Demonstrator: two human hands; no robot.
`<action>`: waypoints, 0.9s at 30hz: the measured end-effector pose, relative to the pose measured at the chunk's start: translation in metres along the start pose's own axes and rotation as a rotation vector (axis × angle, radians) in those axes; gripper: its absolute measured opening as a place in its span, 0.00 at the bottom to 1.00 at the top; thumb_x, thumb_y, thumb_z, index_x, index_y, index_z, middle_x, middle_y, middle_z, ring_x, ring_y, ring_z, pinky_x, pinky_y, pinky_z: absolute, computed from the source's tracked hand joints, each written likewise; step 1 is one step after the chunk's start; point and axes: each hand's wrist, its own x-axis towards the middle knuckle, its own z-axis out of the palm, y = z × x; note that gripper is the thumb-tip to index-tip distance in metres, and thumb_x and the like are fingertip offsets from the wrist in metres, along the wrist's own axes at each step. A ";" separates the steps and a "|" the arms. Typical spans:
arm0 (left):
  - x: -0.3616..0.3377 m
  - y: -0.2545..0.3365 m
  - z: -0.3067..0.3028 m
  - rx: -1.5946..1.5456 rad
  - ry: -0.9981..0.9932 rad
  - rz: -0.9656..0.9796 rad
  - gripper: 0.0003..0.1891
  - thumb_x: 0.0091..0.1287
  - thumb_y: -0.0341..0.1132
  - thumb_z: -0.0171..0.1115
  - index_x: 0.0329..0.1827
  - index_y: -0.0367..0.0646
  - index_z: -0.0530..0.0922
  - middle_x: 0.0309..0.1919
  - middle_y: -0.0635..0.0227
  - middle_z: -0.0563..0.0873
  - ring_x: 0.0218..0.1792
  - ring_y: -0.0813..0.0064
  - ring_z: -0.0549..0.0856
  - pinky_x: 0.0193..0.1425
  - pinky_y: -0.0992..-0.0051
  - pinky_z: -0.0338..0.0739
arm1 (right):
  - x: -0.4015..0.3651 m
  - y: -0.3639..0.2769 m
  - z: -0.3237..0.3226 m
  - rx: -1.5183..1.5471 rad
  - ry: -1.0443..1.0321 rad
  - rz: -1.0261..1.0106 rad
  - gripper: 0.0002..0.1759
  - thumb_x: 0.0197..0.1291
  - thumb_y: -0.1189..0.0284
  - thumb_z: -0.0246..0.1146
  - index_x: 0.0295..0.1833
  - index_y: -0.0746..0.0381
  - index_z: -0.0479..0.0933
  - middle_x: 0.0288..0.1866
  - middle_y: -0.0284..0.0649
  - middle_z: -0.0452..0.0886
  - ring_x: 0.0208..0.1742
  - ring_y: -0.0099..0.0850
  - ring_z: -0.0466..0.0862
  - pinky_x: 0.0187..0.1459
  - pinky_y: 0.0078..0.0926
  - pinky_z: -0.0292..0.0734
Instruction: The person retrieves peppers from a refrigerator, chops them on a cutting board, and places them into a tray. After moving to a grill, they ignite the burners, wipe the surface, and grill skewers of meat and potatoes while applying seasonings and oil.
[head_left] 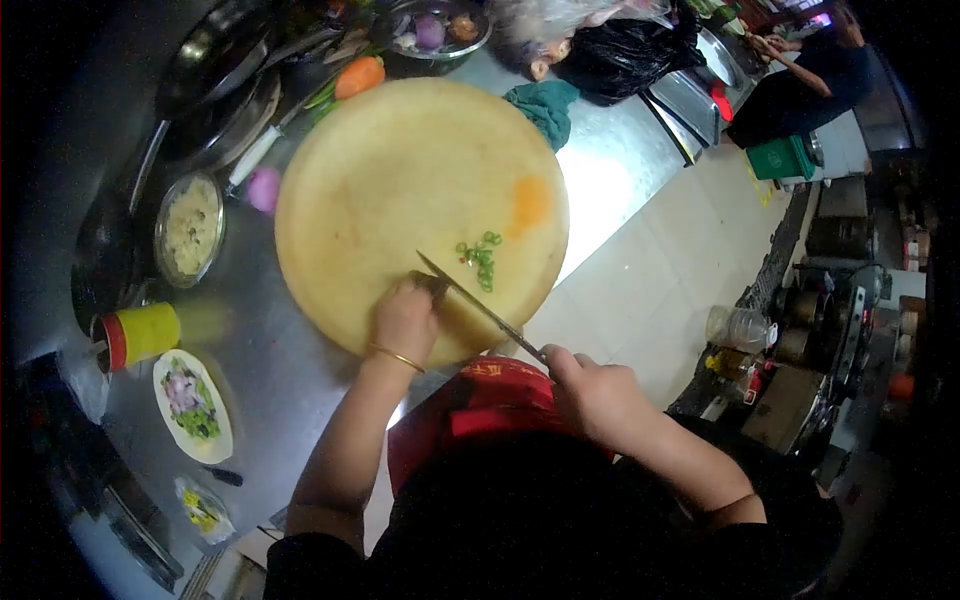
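Knife (pixel 481 305) beside green slices (pixel 480 256); bowl (pixel 158 236) of mince (pixel 191 224)

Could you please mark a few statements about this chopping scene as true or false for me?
1. The right hand holds the knife. True.
2. The cutting board is square. False: it is round.
3. Green cut pieces lie on the cutting board beside the blade. True.
4. The left hand grips the yellow bottle. False: it rests curled on the cutting board next to the blade, and the yellow bottle stands apart on the counter.
5. The carrot lies in the middle of the cutting board. False: it lies off the board, past its far edge.
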 end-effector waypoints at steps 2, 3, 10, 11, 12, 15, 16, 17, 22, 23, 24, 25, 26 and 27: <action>-0.003 0.000 0.001 -0.009 -0.007 0.008 0.05 0.49 0.24 0.57 0.29 0.41 0.75 0.30 0.58 0.77 0.32 0.54 0.78 0.35 0.59 0.76 | 0.007 0.006 0.016 0.057 0.049 -0.035 0.22 0.56 0.75 0.50 0.58 0.58 0.61 0.33 0.47 0.77 0.26 0.47 0.80 0.25 0.42 0.76; 0.000 -0.001 0.002 -0.019 0.018 0.030 0.05 0.50 0.24 0.57 0.30 0.41 0.75 0.30 0.58 0.77 0.31 0.54 0.78 0.35 0.59 0.76 | 0.013 0.006 0.017 0.082 0.082 -0.058 0.21 0.56 0.75 0.50 0.57 0.58 0.61 0.33 0.47 0.77 0.26 0.47 0.80 0.25 0.42 0.76; -0.003 -0.004 -0.001 -0.042 0.006 0.001 0.05 0.51 0.26 0.58 0.31 0.42 0.75 0.33 0.59 0.77 0.33 0.54 0.78 0.37 0.59 0.75 | 0.012 0.008 0.023 0.076 0.094 -0.030 0.19 0.55 0.74 0.55 0.54 0.58 0.64 0.33 0.46 0.79 0.28 0.48 0.80 0.28 0.43 0.74; -0.003 -0.002 -0.006 -0.058 0.006 0.022 0.05 0.52 0.27 0.58 0.31 0.42 0.75 0.33 0.59 0.77 0.34 0.54 0.78 0.37 0.59 0.75 | 0.017 0.006 0.024 0.082 0.116 -0.039 0.19 0.55 0.75 0.55 0.54 0.58 0.64 0.33 0.46 0.79 0.28 0.48 0.79 0.28 0.43 0.74; -0.005 0.001 -0.012 -0.073 -0.002 0.046 0.05 0.52 0.27 0.59 0.32 0.43 0.76 0.34 0.59 0.77 0.35 0.54 0.78 0.38 0.59 0.75 | 0.020 0.004 0.026 0.096 0.138 -0.044 0.19 0.55 0.75 0.54 0.54 0.58 0.64 0.33 0.46 0.78 0.28 0.48 0.79 0.27 0.42 0.74; -0.004 0.007 -0.024 -0.059 0.039 0.079 0.06 0.53 0.30 0.60 0.33 0.43 0.76 0.34 0.61 0.77 0.35 0.55 0.78 0.39 0.60 0.75 | 0.023 0.006 0.025 0.143 0.145 -0.057 0.19 0.55 0.75 0.54 0.54 0.59 0.64 0.34 0.47 0.78 0.28 0.47 0.80 0.27 0.42 0.74; -0.006 0.009 -0.025 -0.048 0.058 0.081 0.07 0.53 0.31 0.61 0.34 0.44 0.76 0.34 0.61 0.77 0.36 0.56 0.78 0.39 0.60 0.75 | 0.020 0.007 0.023 0.121 0.145 -0.071 0.19 0.55 0.75 0.53 0.54 0.59 0.64 0.32 0.46 0.78 0.27 0.47 0.80 0.26 0.41 0.74; -0.009 0.008 -0.023 0.007 0.004 0.055 0.07 0.52 0.32 0.61 0.34 0.44 0.77 0.34 0.61 0.77 0.36 0.56 0.78 0.39 0.60 0.75 | 0.015 0.006 0.019 0.099 0.146 -0.086 0.19 0.55 0.75 0.52 0.54 0.59 0.64 0.30 0.46 0.77 0.25 0.46 0.80 0.24 0.41 0.74; -0.021 -0.002 -0.008 0.188 -0.141 -0.007 0.07 0.51 0.32 0.60 0.32 0.42 0.77 0.32 0.60 0.77 0.37 0.56 0.78 0.40 0.60 0.74 | -0.002 -0.001 0.009 -0.021 0.018 -0.023 0.21 0.55 0.74 0.55 0.56 0.58 0.64 0.32 0.45 0.78 0.26 0.46 0.80 0.26 0.43 0.74; -0.022 -0.002 -0.006 0.163 -0.129 -0.009 0.06 0.51 0.32 0.60 0.32 0.42 0.77 0.32 0.59 0.77 0.37 0.56 0.78 0.41 0.60 0.74 | 0.003 0.004 0.020 -0.013 0.037 -0.044 0.22 0.55 0.74 0.55 0.57 0.58 0.64 0.32 0.45 0.78 0.26 0.46 0.80 0.26 0.43 0.74; -0.020 0.000 -0.007 0.138 -0.113 -0.008 0.06 0.51 0.32 0.60 0.31 0.42 0.76 0.32 0.59 0.77 0.37 0.56 0.78 0.41 0.60 0.74 | 0.007 0.006 0.022 -0.007 0.063 -0.064 0.22 0.55 0.73 0.55 0.58 0.58 0.64 0.32 0.45 0.78 0.25 0.46 0.80 0.26 0.43 0.74; -0.016 0.001 -0.008 0.115 -0.090 -0.010 0.06 0.50 0.31 0.59 0.30 0.41 0.76 0.32 0.59 0.77 0.37 0.56 0.78 0.41 0.59 0.74 | 0.008 0.006 0.019 -0.013 0.061 -0.061 0.23 0.55 0.73 0.55 0.58 0.58 0.64 0.31 0.44 0.78 0.25 0.46 0.79 0.26 0.43 0.74; -0.017 0.002 -0.009 0.141 -0.115 -0.019 0.06 0.50 0.31 0.60 0.30 0.42 0.76 0.31 0.59 0.76 0.37 0.56 0.78 0.41 0.59 0.74 | 0.007 0.002 0.015 -0.013 0.057 -0.057 0.23 0.55 0.73 0.55 0.58 0.58 0.64 0.31 0.44 0.78 0.24 0.46 0.79 0.26 0.44 0.74; -0.018 0.003 -0.011 0.168 -0.139 -0.028 0.06 0.49 0.31 0.60 0.30 0.42 0.76 0.31 0.59 0.76 0.36 0.56 0.78 0.41 0.59 0.74 | 0.007 0.000 0.011 -0.014 0.053 -0.054 0.23 0.55 0.73 0.55 0.58 0.58 0.64 0.31 0.44 0.78 0.24 0.46 0.79 0.26 0.44 0.74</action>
